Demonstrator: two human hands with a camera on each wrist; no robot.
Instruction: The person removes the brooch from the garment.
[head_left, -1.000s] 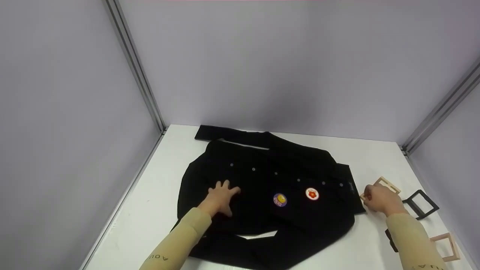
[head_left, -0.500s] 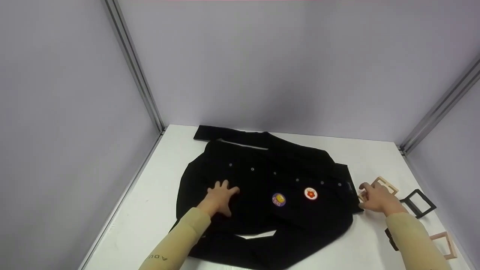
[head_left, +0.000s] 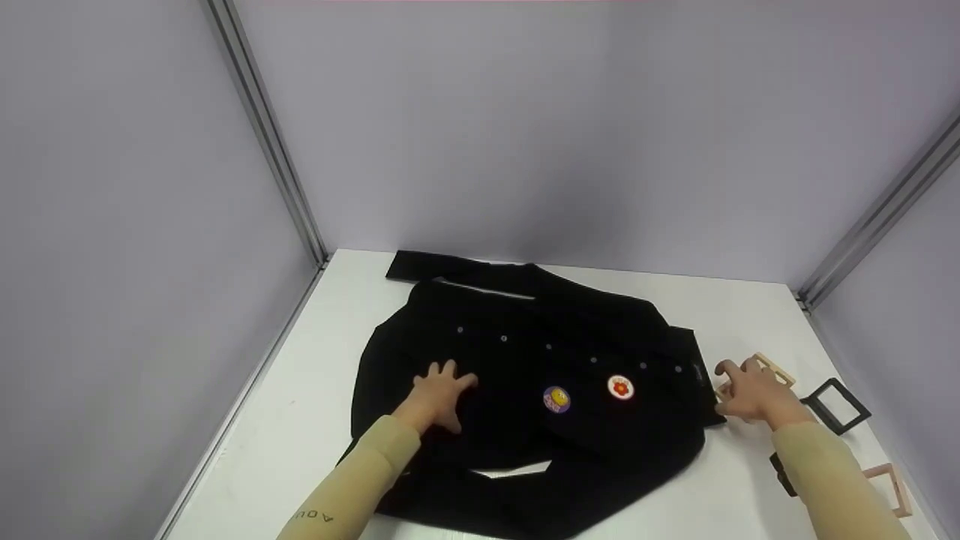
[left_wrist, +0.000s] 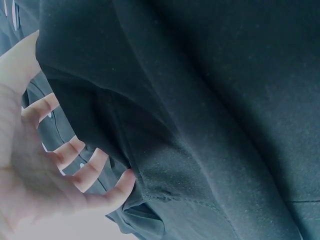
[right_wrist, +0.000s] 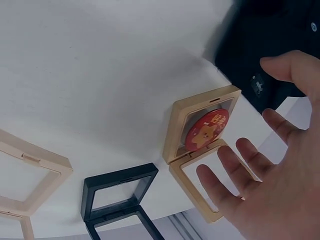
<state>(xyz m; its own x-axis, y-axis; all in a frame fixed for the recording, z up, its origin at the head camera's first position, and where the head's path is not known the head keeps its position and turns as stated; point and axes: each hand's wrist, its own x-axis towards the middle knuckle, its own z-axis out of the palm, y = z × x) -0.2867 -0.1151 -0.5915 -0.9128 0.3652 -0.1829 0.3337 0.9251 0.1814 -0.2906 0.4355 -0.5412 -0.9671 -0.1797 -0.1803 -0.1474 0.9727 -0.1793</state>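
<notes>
A black long-sleeved shirt [head_left: 517, 435] lies spread on the white table, its collar end to the right. Two round badges sit on its front: a purple one with a yellow face [head_left: 556, 400] and a white one with a red flower [head_left: 620, 387]. My left hand [head_left: 441, 395] rests on the shirt's left part with fingers spread. Beyond the collar, my right hand [head_left: 754, 394] hovers with fingers apart, holding nothing, over a tan hinged display case [right_wrist: 176, 122]. That case stands unfolded, with a red round badge [right_wrist: 207, 130] bearing a gold star in one half.
Right of the tan case is a black hinged case [head_left: 838, 406], also unfolded. Nearer the front right lies a pale beige case [head_left: 898, 491], partly behind my right sleeve. A small dark object [head_left: 782, 474] peeks out beside that sleeve. Grey walls [head_left: 525, 135] enclose the table.
My right hand's fingers, curled together at the tan case a second ago, have spread apart. My left hand stays in place on the shirt.
</notes>
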